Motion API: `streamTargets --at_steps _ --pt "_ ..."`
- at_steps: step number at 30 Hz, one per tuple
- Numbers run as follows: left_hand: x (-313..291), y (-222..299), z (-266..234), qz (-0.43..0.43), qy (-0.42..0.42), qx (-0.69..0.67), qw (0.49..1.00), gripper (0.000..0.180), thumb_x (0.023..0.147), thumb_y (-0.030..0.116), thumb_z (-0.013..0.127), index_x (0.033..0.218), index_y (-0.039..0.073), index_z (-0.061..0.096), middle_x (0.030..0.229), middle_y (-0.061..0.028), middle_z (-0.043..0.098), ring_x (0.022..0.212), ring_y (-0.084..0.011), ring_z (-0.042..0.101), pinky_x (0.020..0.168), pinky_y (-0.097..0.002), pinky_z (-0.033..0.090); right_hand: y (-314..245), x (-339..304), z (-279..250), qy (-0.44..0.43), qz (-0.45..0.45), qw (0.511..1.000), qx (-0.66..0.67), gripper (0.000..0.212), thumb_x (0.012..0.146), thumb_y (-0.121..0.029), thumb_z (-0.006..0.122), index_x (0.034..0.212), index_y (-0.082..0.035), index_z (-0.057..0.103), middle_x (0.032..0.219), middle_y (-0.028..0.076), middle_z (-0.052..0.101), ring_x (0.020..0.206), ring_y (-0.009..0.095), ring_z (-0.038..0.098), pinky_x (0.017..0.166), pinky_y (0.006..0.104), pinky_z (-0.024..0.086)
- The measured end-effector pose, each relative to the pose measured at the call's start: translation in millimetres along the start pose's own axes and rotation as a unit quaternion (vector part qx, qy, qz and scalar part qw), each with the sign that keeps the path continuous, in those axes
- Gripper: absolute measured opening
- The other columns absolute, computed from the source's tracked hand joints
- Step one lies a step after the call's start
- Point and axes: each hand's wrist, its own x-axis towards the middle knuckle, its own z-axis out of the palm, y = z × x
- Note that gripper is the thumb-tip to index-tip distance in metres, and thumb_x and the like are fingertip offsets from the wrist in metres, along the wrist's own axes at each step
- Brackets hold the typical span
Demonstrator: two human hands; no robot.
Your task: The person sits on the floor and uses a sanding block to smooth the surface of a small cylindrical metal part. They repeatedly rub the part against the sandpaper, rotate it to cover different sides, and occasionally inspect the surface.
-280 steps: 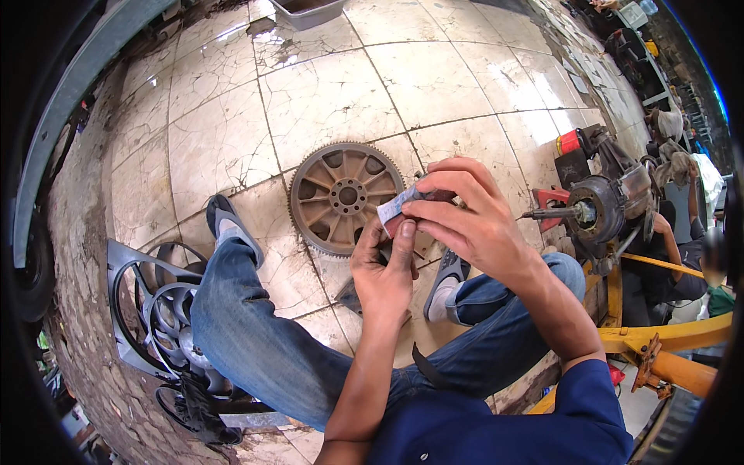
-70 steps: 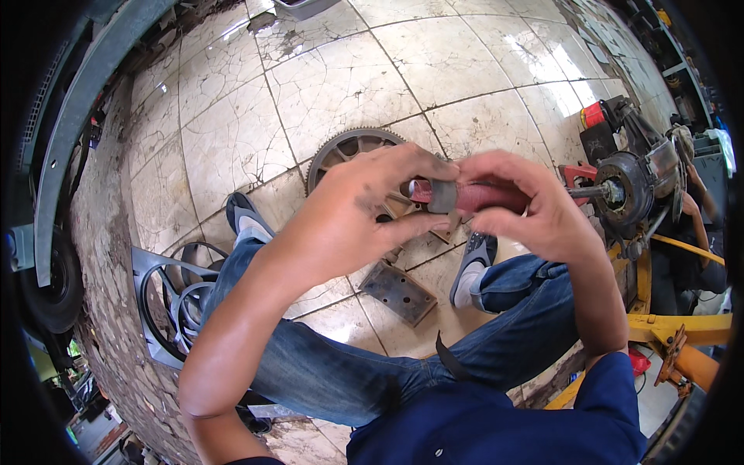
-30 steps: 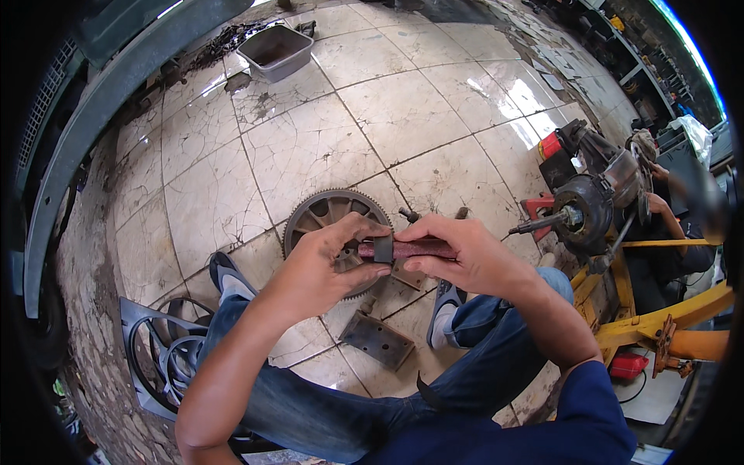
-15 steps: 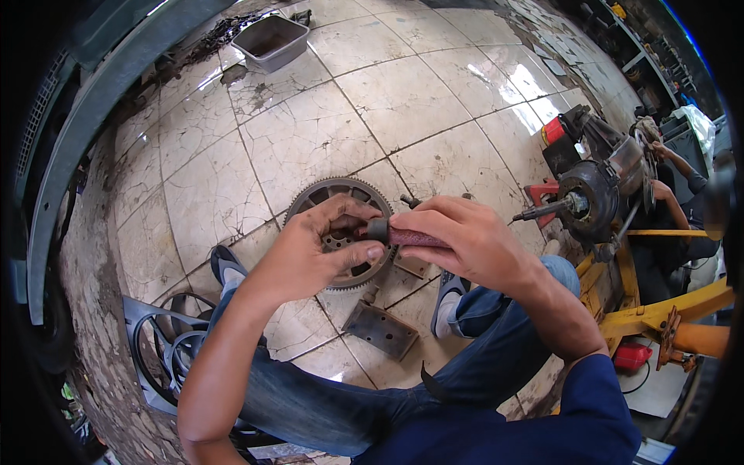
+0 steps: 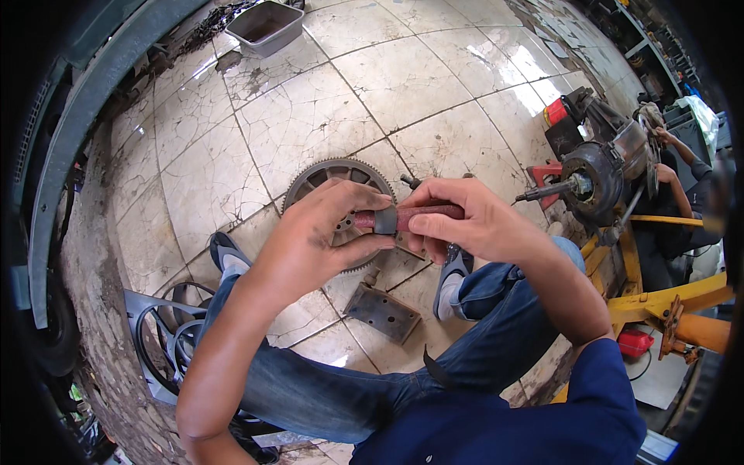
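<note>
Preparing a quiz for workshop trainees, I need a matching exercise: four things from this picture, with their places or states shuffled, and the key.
1. toothed wheel
2. dark ring
3. basin
4. metal plate

A. around a reddish roll
B. rectangular, with holes
C. grey, near the picture's top edge
D. lying flat, partly hidden by the left hand

Pairs: 1-D; 2-A; 3-C; 4-B

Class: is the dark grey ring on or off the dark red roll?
On: the dark red roll shows either side of the ring.
</note>
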Motion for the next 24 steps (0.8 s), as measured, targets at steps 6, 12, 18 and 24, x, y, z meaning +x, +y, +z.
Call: streamTargets --at_steps 6,12,18,24 --pt "7.2 9.9 -4.2 -0.043 -0.028 0.023 0.998 0.039 0.079 0.008 0.082 0.113 0.001 0.063 0.115 -0.0084 0.066 0.107 -0.0154 0.062 0.092 -0.0328 0.052 15.9 4.3 1.5 0.044 -0.166 0.974 -0.148 0.027 0.093 -0.015 0.069 0.114 0.001 0.061 0.093 0.01 0.07 0.078 0.017 0.067 0.067 0.0293 0.054" --pt "5.1 -3.9 3.9 -0.165 -0.02 -0.148 0.975 0.039 0.082 0.01 0.08 0.113 0.0 0.06 0.111 -0.0086 0.067 0.106 -0.0144 0.063 0.094 -0.0324 0.052 13.9 5.0 3.9 0.09 -0.302 0.861 -0.398 0.03 0.088 -0.014 0.073 0.114 -0.005 0.062 0.098 0.014 0.07 0.085 0.028 0.071 0.073 0.0355 0.056" --pt "1.9 -1.9 4.3 -0.071 -0.004 -0.079 0.994 0.041 0.08 0.014 0.083 0.111 0.001 0.06 0.112 -0.0102 0.069 0.105 -0.0176 0.066 0.09 -0.0319 0.054 22.3 4.4 6.7 0.068 -0.18 0.963 -0.187 0.024 0.093 -0.015 0.069 0.113 -0.003 0.061 0.092 0.01 0.071 0.076 0.016 0.069 0.067 0.0291 0.055" --pt "2.2 7.4 -1.4 0.015 -0.025 0.015 0.999 0.043 0.077 0.01 0.084 0.112 0.001 0.06 0.114 -0.009 0.067 0.102 -0.0159 0.064 0.087 -0.0308 0.054 10.9 4.0 1.1 -0.02 0.008 0.998 0.053 0.022 0.096 -0.014 0.065 0.114 -0.002 0.061 0.091 0.006 0.069 0.073 0.009 0.064 0.065 0.0243 0.052"
